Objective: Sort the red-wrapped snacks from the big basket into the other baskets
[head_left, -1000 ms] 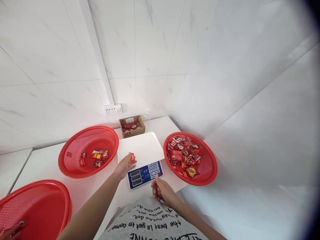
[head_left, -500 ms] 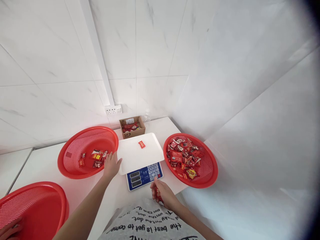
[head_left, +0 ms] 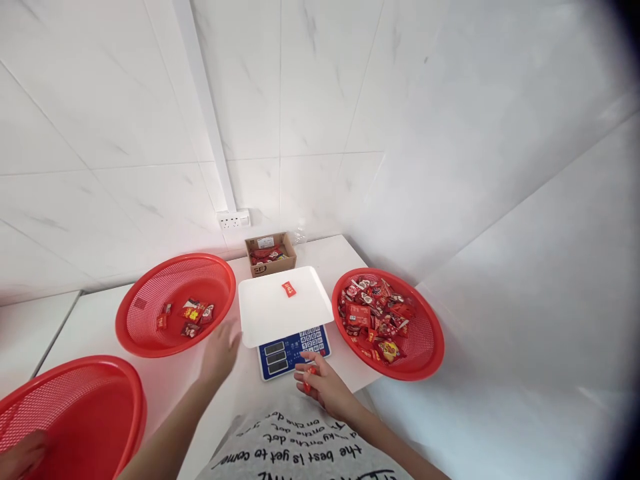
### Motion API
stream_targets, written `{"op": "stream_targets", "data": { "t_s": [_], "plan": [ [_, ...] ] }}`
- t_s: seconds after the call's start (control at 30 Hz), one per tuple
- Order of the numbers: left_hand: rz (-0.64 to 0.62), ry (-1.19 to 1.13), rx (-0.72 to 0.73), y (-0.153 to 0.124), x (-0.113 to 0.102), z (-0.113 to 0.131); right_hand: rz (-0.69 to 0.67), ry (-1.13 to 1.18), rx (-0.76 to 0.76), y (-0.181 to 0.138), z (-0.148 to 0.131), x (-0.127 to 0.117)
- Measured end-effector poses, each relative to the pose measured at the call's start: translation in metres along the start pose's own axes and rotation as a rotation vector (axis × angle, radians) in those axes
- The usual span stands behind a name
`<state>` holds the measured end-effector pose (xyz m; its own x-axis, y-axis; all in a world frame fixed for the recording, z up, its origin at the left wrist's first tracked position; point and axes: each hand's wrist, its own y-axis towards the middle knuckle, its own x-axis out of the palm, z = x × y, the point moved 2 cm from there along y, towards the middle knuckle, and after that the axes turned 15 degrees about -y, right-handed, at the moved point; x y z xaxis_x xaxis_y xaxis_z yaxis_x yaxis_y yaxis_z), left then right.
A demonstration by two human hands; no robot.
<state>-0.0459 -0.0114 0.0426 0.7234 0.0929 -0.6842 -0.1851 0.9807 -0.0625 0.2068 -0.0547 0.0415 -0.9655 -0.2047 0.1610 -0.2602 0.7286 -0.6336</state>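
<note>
A small red packet (head_left: 289,289) lies alone on the white platter of the scale (head_left: 283,308), whose blue keypad panel (head_left: 294,351) faces me. My left hand (head_left: 219,351) hovers with fingers apart over the counter, between the left red basket (head_left: 175,303) and the scale, holding nothing. My right hand (head_left: 320,385) sits near the counter's front edge just below the keypad, its fingers closed on a small red packet (head_left: 309,377). The right red basket (head_left: 389,323) is heaped with several red snack packets.
The left basket holds several packets. A third red basket (head_left: 70,413) sits at the lower left, with another person's hand (head_left: 20,453) at its edge. An open cardboard box (head_left: 271,253) with red packets stands against the tiled wall, below a wall socket (head_left: 233,218).
My left hand put the red packet down on the scale platter, then drew back left and toward me, empty. My right hand kept its packet and shifted slightly.
</note>
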Motion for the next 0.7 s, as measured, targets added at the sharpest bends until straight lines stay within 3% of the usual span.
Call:
{"op": "stream_targets", "data": {
  "t_s": [0.13,0.2,0.3,0.43,0.53,0.7],
  "plan": [
    [-0.555,-0.380,0.157,-0.039,0.046,0.053,-0.057,-0.022,-0.065,-0.001,-0.002,0.002],
    [-0.698,-0.357,0.233,-0.052,0.060,0.073,-0.097,-0.091,-0.143,-0.001,-0.004,0.003],
    [-0.703,-0.312,0.236,-0.057,0.067,0.088,-0.149,-0.191,-0.207,-0.003,-0.008,0.004],
    [-0.641,-0.450,0.174,-0.054,0.062,0.092,-0.148,-0.211,-0.180,-0.002,-0.010,0.004],
    [-0.614,-0.644,0.046,-0.052,0.057,0.093,-0.109,-0.230,-0.157,-0.002,-0.010,0.003],
    [-0.682,-0.936,-0.231,-0.054,0.060,0.093,-0.114,-0.312,-0.135,-0.003,-0.009,0.001]
  ]
}}
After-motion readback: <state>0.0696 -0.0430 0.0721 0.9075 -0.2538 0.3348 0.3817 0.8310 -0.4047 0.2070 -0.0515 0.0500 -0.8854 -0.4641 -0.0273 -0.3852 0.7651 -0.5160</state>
